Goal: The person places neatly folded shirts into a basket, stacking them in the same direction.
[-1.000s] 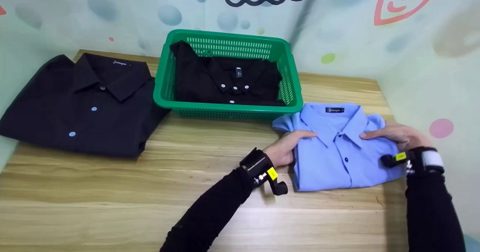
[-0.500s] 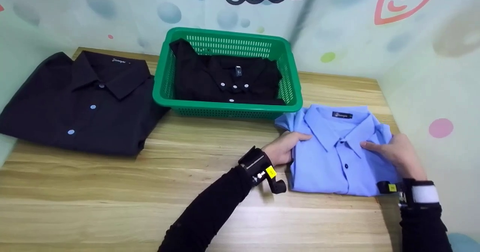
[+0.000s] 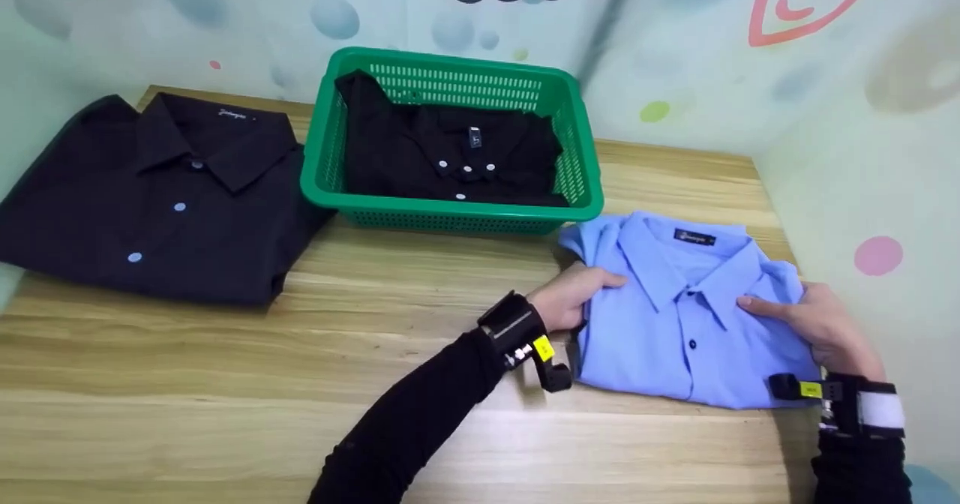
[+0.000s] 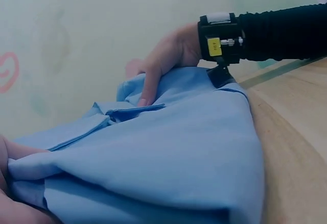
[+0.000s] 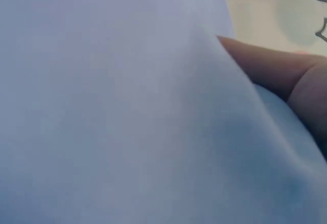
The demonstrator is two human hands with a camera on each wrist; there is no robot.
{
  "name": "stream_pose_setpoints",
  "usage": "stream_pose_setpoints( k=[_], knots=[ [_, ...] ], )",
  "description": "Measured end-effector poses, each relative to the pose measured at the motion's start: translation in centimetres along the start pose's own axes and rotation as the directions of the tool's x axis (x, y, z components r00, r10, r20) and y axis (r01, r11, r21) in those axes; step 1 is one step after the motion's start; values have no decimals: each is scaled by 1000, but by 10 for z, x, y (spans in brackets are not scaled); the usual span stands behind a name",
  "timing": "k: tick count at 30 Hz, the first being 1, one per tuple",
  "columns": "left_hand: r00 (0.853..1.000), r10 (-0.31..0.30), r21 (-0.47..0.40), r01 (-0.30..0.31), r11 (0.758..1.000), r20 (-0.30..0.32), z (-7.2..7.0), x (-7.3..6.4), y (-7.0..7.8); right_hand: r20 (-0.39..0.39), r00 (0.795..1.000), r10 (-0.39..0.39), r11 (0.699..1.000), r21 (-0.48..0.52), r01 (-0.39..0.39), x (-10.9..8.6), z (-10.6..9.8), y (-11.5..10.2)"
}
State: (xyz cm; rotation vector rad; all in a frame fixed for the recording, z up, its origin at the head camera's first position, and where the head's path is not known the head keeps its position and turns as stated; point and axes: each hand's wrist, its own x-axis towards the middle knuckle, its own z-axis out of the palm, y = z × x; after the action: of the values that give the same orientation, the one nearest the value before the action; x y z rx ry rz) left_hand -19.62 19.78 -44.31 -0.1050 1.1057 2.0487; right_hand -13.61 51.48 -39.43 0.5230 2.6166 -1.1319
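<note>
A folded light blue shirt point(image 3: 645, 346) with a collar and dark buttons lies at the right of the table. My left hand point(image 3: 568, 298) grips its left edge, thumb on top and the other fingers hidden under the cloth. On the opposite side my right hand point(image 3: 829, 331) holds the right edge, its thumb lying beside the collar. The left wrist view shows the shirt point(image 4: 168, 152) stretched between both hands, with the right hand point(image 4: 171, 58) at the far side. Blue cloth point(image 5: 127, 106) fills most of the right wrist view, the thumb point(image 5: 271, 68) pressing on it.
A green plastic basket point(image 3: 450, 213) stands at the back middle, holding a black shirt point(image 3: 405, 151) with white buttons. Another folded black shirt point(image 3: 202, 234) lies at the left. Patterned walls point(image 3: 847, 166) border the wooden table point(image 3: 360, 324) at the back and both sides.
The blue shirt has shifted slightly toward me, its right side most, and now sits tilted. My right hand has come nearer with it; the left hand has hardly moved.
</note>
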Motion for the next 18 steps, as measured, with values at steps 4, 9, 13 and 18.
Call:
stream_pose_setpoints(
  k=[4,9,13,18],
  knots=[
    [999,46,69,-45,997,-23,12,-9,-2,46,998,35,996,74,-38,-2,-8,4],
    [979,145,196,-116,974,-143,28,-28,-2,131,990,58,966,242,-89,-1,-9,2],
    [964,180,275,-121,954,-197,38,-46,4,198,979,40,925,365,-111,-1,-6,0],
    [964,195,342,-124,931,-182,40,-70,11,266,964,-15,849,513,-129,-4,-3,-5]
  ],
)
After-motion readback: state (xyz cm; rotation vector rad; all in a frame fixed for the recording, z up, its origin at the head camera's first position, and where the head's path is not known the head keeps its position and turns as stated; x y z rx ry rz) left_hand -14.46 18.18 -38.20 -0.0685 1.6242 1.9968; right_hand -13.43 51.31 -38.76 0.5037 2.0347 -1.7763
